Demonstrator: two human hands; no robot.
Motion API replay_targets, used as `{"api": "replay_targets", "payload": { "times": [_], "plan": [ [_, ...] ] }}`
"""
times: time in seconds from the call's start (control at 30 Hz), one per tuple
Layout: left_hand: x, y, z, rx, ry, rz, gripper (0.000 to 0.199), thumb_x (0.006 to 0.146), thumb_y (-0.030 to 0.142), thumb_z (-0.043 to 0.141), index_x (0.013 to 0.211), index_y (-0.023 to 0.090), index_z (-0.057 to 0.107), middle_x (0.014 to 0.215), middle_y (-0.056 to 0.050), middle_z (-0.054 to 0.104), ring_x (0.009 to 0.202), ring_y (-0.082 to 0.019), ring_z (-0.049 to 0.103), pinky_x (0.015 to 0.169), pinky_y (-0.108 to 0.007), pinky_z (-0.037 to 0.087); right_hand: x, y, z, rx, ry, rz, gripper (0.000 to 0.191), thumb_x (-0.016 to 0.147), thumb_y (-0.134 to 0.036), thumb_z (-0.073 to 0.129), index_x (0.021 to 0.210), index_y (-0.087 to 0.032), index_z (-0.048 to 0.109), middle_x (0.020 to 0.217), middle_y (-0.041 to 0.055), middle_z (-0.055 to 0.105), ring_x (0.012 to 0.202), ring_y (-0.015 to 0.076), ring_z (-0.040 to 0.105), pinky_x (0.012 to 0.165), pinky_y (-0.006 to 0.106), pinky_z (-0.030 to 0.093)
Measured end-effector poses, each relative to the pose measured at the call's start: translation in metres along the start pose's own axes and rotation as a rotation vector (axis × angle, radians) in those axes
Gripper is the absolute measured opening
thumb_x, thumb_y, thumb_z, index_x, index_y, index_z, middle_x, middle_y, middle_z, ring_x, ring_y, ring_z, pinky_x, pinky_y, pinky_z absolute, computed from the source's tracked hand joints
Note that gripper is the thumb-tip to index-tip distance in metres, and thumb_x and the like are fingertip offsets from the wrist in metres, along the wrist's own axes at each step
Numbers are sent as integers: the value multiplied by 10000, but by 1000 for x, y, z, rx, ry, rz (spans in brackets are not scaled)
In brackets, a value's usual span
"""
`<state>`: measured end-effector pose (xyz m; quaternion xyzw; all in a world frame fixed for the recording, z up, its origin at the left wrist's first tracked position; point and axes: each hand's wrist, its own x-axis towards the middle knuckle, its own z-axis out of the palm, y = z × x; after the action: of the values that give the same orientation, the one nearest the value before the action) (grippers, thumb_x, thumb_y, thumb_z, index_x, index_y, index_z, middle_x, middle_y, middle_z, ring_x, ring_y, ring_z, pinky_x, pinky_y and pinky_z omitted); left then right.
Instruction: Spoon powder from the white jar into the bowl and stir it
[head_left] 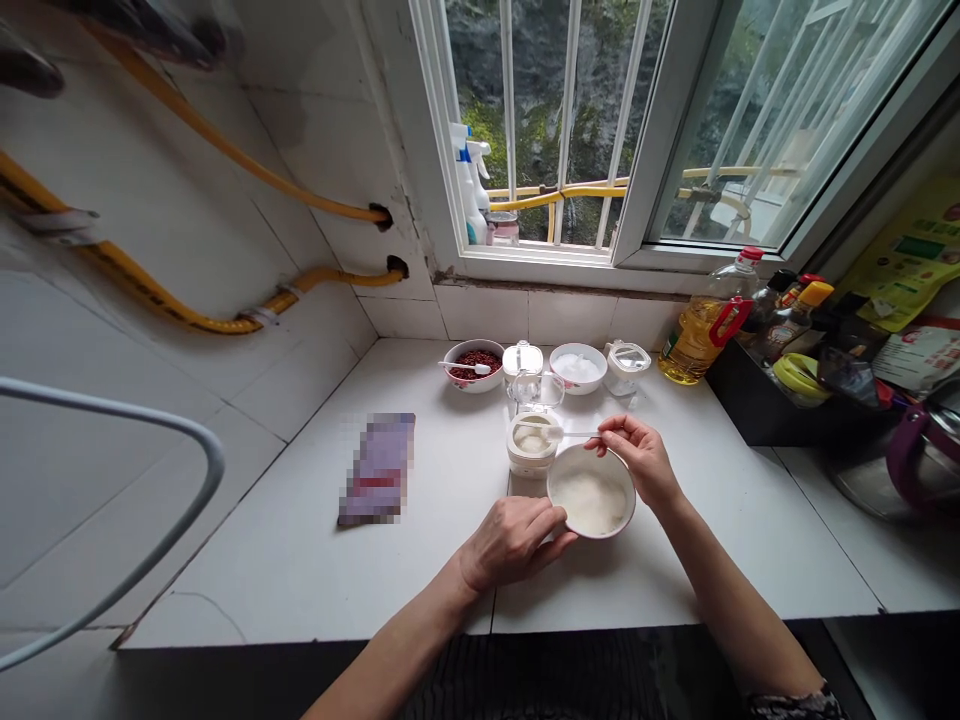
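My left hand [517, 540] grips the near left rim of a white bowl [592, 490] that holds a pale, grainy substance. Pinched in my right hand [637, 455], above the bowl's far rim, is the handle of a small white spoon [574, 434]. The spoon's head is over the mouth of an open white jar [531, 460], which has pale contents and stands just left of the bowl. A clear lid [536, 390] is raised behind the jar's opening.
Along the back stand a bowl of dark red bits [475, 365] with a white spoon, a closed jar [523, 358], a bowl of white powder [578, 368] and another jar [627, 366]. A blurred purple packet [379, 470] lies left; an oil bottle [697, 335] and black box [772, 400] stand right.
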<state>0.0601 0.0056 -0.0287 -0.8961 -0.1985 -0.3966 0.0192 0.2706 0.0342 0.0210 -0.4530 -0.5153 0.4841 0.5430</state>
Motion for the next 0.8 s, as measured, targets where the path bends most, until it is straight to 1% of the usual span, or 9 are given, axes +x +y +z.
{"api": "replay_targets", "payload": {
  "times": [0.07, 0.17, 0.23, 0.3, 0.37, 0.43, 0.6, 0.7, 0.8],
  "plan": [
    [0, 0, 0, 3, 4, -2, 165, 987, 275, 461, 867, 175, 515, 617, 24, 558, 502, -112, 512, 483, -259, 336, -3, 3, 4, -105, -10, -117, 166, 813, -347, 647, 849, -203, 574, 753, 35, 693, 730, 201, 689, 682, 330, 524],
    [0, 0, 0, 4, 9, 4, 163, 986, 273, 462, 869, 172, 515, 612, 25, 556, 496, -113, 510, 478, -261, 330, -7, 7, 7, -423, -34, -368, 33, 867, -243, 590, 852, -216, 577, 810, 49, 693, 790, 213, 686, 747, 362, 530],
    [0, 0, 0, -1, 8, 6, 157, 982, 266, 467, 867, 172, 519, 611, 25, 555, 495, -112, 508, 476, -261, 331, -7, 9, 7, -625, -63, -539, 69, 874, -172, 560, 841, -221, 595, 805, 56, 704, 783, 215, 665, 788, 391, 519],
    [0, 0, 1, -4, 6, 5, 155, 981, 265, 468, 868, 173, 521, 613, 26, 555, 497, -112, 508, 475, -263, 332, -8, 9, 7, -695, -56, -635, 113, 884, -142, 537, 841, -225, 601, 809, 59, 712, 787, 218, 658, 812, 407, 516],
    [0, -1, 1, -3, 5, 4, 160, 984, 268, 462, 869, 174, 521, 613, 26, 554, 497, -112, 505, 475, -265, 331, -9, 7, 6, -640, -17, -619, 105, 899, -150, 529, 868, -224, 598, 845, 61, 713, 808, 216, 674, 805, 396, 531],
    [0, -1, 1, 0, 8, 7, 166, 989, 271, 457, 868, 175, 517, 610, 27, 550, 495, -113, 499, 473, -267, 330, -10, 4, 5, -531, 15, -530, 61, 908, -186, 544, 899, -220, 594, 857, 55, 703, 797, 207, 695, 772, 367, 549],
    [0, -1, 0, 9, 13, 10, 169, 994, 274, 451, 872, 175, 513, 607, 26, 547, 493, -115, 495, 474, -267, 333, -10, -9, -6, -337, -12, -335, 83, 902, -274, 573, 908, -202, 616, 778, 24, 666, 689, 175, 683, 679, 315, 546],
    [0, 0, 0, 10, 4, 7, 173, 995, 276, 449, 868, 177, 513, 604, 27, 549, 491, -112, 496, 476, -263, 333, -8, -14, -15, -445, -91, -292, 86, 883, -235, 555, 868, -193, 628, 700, 6, 644, 643, 157, 634, 645, 293, 510],
    [0, 0, 0, 19, 4, 5, 170, 991, 274, 454, 867, 177, 516, 602, 26, 554, 494, -112, 504, 482, -264, 335, -8, -15, -16, -624, -172, -317, 136, 844, -147, 502, 800, -193, 623, 686, 7, 635, 641, 151, 581, 633, 282, 466]
  ]
}}
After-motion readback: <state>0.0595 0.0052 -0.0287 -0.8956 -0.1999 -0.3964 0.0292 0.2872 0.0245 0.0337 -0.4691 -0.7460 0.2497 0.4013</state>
